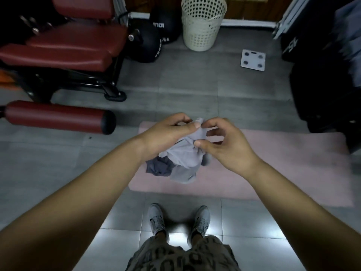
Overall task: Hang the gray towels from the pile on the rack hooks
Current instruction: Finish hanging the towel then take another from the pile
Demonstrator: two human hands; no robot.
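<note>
The left hand (170,133) and right hand (224,147) both pinch one gray towel (185,153) above the pile (160,169), likely opening it to hang.

One wide-angle view from the person's head, facing forward and steeply down. The shoes (157,219) lie at the near edge, the left hand (166,133) and right hand (228,147) with a gray towel (185,153) close at centre, the basket (203,24) at the far edge by the wall
</note>
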